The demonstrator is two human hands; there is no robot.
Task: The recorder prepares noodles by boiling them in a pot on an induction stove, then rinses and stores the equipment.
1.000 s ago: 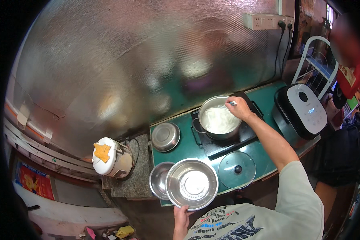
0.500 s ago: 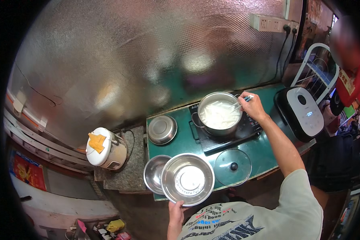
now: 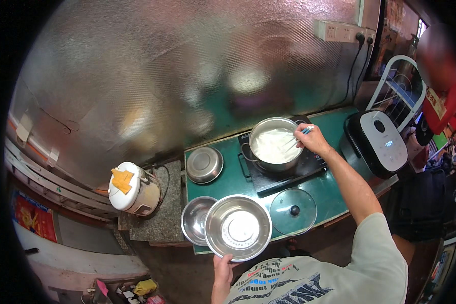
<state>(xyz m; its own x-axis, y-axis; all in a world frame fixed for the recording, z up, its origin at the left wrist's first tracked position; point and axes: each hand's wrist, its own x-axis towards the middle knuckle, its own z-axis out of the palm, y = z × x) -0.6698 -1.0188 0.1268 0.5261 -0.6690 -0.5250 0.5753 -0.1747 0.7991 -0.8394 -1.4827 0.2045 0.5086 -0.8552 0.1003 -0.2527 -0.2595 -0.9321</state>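
Observation:
My right hand (image 3: 311,138) grips chopsticks (image 3: 303,133) with blue ends, their tips down among white strips or noodles (image 3: 269,143) in a steel pot (image 3: 256,153) on a black induction cooker (image 3: 262,186). My left hand (image 3: 224,268) holds the near rim of a large steel bowl (image 3: 215,228), which appears empty. Behind its left side lies a second steel bowl (image 3: 192,220). A glass lid (image 3: 281,215) with a black knob rests right of the bowls, and an upturned steel dish (image 3: 203,164) sits left of the cooker.
A white cooker (image 3: 134,200) with an orange cloth stands on a stone slab (image 3: 162,228) at left. A black-and-silver appliance (image 3: 377,147) and white rack (image 3: 397,96) stand right, near a person in red (image 3: 446,106). A power strip (image 3: 337,31) hangs on the foil-covered wall.
My right hand with the chopsticks shifted right, then slightly down and left over the pot. The whole view shifted a little. My left hand still holds the bowl.

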